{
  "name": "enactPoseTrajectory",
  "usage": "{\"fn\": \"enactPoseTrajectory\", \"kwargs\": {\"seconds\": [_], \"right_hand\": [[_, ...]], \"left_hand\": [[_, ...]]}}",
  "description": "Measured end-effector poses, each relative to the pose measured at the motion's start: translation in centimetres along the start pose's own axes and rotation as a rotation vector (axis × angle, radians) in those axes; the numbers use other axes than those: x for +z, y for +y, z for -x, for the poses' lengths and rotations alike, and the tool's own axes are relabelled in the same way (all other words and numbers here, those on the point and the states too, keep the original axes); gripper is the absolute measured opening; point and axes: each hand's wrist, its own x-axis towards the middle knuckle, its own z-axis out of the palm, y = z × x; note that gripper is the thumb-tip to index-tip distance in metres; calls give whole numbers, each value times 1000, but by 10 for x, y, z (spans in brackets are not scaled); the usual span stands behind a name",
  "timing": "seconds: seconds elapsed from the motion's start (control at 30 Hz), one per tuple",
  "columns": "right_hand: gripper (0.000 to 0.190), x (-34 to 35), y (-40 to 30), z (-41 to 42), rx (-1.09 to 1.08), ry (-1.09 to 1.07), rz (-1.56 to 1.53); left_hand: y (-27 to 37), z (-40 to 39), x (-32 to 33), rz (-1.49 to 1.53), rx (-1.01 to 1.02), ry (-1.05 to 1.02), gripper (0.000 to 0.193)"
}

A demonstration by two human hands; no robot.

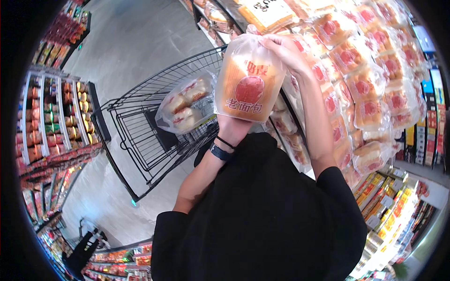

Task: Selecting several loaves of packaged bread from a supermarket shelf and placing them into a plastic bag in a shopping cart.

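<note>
A clear plastic bag of bread [251, 86] with red printing is held up between my hands. My right hand [286, 52] pinches the gathered neck of the bag at its upper right. Beneath the bag, my left hand [235, 128] supports its bottom, with the fingers hidden behind the bread. A dark band and a watch circle my left wrist. Just left of the held bag, a wire shopping cart [137, 100] contains another clear bag of bread rolls [186, 103].
Stacked bagged bread [362, 86] fills a tiered display on my right. Packaged goods line the shelves [56, 116] across the aisle floor [140, 38] at left. Lower left, a person in dark clothes [81, 254] stands near another cart. Yellow boxes [369, 186] sit on a shelf at lower right.
</note>
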Motion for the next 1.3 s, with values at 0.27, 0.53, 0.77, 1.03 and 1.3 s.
{"fn": "enactPoseTrajectory", "kwargs": {"seconds": [0.27,0.53,0.77,1.03,1.3], "right_hand": [[23,61,-22,-12,-57,-59,-137],[25,126,2,-35,-26,-303,-5],[29,188,77,-72,48,-421,121],[30,264,148,-84,-130,-536,512],[22,295,229,-81,-172,-554,847]], "left_hand": [[57,-3,-29,29,165,-18,59],[91,-24,-114,74,165,427,58],[114,-34,-208,96,74,881,67],[128,-32,-297,295,170,571,72],[129,-18,-272,-40,85,833,71]]}}
